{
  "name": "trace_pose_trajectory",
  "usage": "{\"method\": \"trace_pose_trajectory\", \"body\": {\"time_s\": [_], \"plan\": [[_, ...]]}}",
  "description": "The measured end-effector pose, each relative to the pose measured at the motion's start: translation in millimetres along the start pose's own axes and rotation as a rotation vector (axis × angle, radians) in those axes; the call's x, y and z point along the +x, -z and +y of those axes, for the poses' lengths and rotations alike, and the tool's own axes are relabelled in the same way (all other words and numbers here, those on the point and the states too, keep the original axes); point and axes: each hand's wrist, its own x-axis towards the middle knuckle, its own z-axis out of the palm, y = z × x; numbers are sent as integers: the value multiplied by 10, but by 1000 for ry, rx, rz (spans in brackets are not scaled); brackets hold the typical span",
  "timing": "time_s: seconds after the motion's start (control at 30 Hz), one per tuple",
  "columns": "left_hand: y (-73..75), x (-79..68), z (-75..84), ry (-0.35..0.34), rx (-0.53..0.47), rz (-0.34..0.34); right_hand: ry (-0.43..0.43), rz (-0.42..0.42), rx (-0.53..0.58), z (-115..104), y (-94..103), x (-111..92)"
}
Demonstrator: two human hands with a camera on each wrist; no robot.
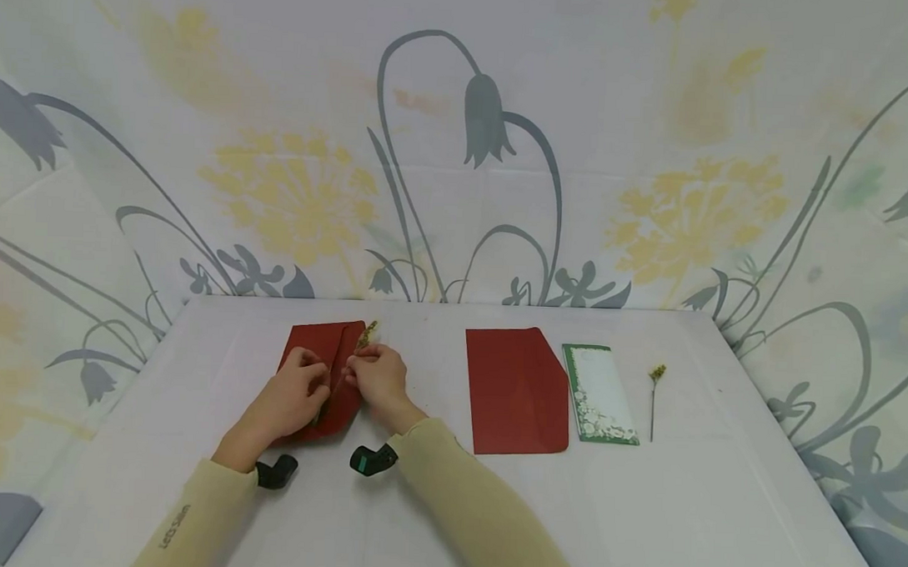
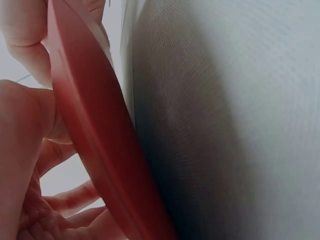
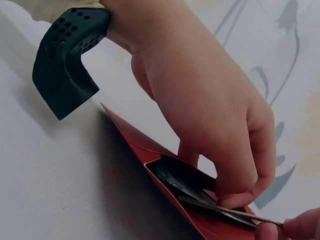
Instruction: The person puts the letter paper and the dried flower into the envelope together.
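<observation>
A red envelope (image 1: 313, 337) with its flap folded out lies at the left of the table. My left hand (image 1: 294, 395) pinches it by the pocket opening, fingers curled; the right wrist view shows the left hand (image 3: 200, 110) from the side. Inside the raised pocket shows a dark card with a bit of green (image 3: 164, 174). My right hand (image 1: 379, 381) pinches the thin stem (image 3: 215, 206) of a dried yellow flower sprig (image 1: 365, 335), its blossom pointing up past the fingers. The stem lies across the pocket opening. In the left wrist view the envelope (image 2: 100, 135) stands tilted off the cloth.
Right of the hands lies a second red envelope (image 1: 513, 394), its pointed side to the right. Beside it are a green-bordered white card (image 1: 600, 397) and another dried flower sprig (image 1: 656, 376). A white cloth (image 1: 686, 508) covers the table, and a floral curtain (image 1: 442, 191) hangs behind.
</observation>
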Motion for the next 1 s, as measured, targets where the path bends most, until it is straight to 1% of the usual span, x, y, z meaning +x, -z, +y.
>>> {"method": "trace_pose_trajectory", "body": {"time_s": [0.23,0.4,0.57,0.67,0.77,1.0], "plan": [[-33,-28,0,5,-39,81,12,-2,-53,-4,-51,-16],[-51,-28,-6,5,-74,126,30,-42,-128,-3,-78,-38],[-64,-31,-17,4,-92,152,42,-80,-209,6,-82,-61],[-64,-35,-17,8,-102,155,38,-93,-234,24,-76,-60],[-63,-36,-11,10,-105,155,32,-84,-191,40,-74,-39],[-70,-16,2,17,-93,146,3,45,75,22,-58,12]]}}
